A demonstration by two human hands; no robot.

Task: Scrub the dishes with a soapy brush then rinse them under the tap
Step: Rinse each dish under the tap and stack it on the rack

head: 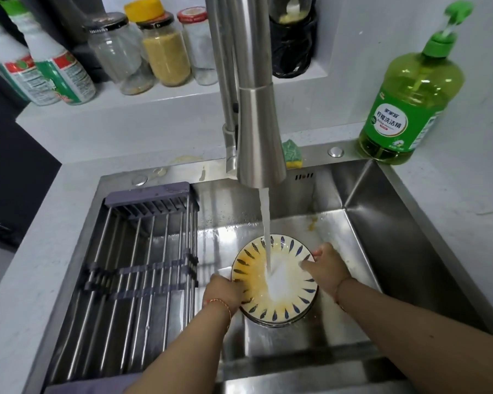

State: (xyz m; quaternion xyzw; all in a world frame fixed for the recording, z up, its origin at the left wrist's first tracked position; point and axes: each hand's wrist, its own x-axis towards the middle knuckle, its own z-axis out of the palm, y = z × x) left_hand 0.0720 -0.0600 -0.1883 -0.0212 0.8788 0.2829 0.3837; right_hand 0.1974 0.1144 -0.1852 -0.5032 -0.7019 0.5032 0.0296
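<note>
Rinsing under way, no brush in sight: yellow-stained round ceramic plate with blue dashes (273,282) under the steel tap's (261,132) stream in the steel sink (387,223), left hand (225,291) gripping its rim, right hand's (328,268) straight fingers (308,264) rubbing its face.

Read 柠檬洗洁精 on the white oval label of the green detergent bottle (407,106) at two o'clock; other labels too blurred.
</note>
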